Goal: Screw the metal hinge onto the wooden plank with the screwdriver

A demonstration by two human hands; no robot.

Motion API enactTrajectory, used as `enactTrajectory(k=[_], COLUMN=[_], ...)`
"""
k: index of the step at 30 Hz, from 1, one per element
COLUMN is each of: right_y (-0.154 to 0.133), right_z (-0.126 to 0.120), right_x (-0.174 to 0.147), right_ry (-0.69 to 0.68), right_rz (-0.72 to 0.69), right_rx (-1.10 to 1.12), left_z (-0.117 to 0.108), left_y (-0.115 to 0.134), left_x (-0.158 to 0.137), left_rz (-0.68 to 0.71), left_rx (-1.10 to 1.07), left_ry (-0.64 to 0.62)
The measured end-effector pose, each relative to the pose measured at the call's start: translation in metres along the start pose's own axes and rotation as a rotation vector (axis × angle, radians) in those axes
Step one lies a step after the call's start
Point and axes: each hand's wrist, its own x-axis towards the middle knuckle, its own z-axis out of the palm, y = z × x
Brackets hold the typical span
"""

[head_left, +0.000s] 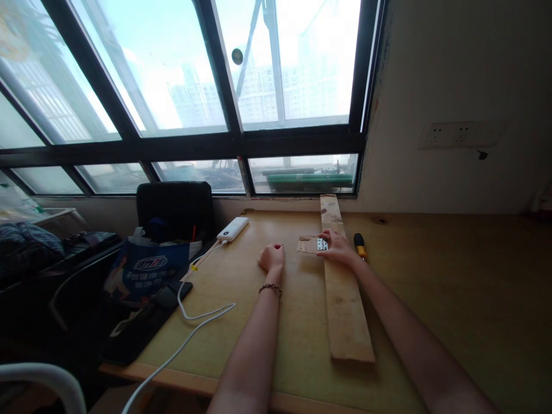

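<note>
My R hand (338,248) has a small silver metal hinge w/ round holes (322,244) pinched, thumb on the near side & fingers on the far side, prob. b/c an edge grip leaves the holes clear & the thing steady. It's at the L long edge of a long pale wooden plank (350,319), abt. where a short flat brown strip (307,245) (wood or cardboard, can't say which) sticks out twd. the L. Plank lies lengthwise on the yellowish wooden counter (302,330), far end up at the far edge, near end short of the near edge; I'd guess that gives my hand a firm base. A yellow-and-black screwdriver (360,246) is just R of the plank by my wrist, prob. for easy reach. R forearm slants in from the near edge, R side; L arm reaches fairly straight fwd., dark bracelet (270,288) at the wrist. L hand (272,259) is curled in a fist, apart from the plank; can't tell if anything's inside. White rectangular power bank (233,229) sits nr. the far L corner, well off the plank.
</note>
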Motion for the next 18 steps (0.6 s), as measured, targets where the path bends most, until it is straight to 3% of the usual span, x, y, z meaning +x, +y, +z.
enactTrajectory(k=[6,12,15,18], right_y=[0.0,-0.001,0.0,0.001], right_z=[0.0,-0.001,-0.001,-0.001], right_x=[0.0,0.0,0.001,0.002], right_ry=[-0.001,-0.005,-0.006,-0.013], right_rz=[0.002,-0.013,0.009,0.016], right_rx=[0.004,0.001,0.005,0.04], left_z=[0.007,0.013,0.027,0.047], left_y=[-0.002,0.002,0.015,0.029], left_x=[-0.003,-0.004,-0.017,-0.038], left_rz=[0.014,0.134,0.168,-0.011], left_rx=[0.141,0.059,-0.112,-0.664], left_ry=[0.015,0.103,0.135,0.053])
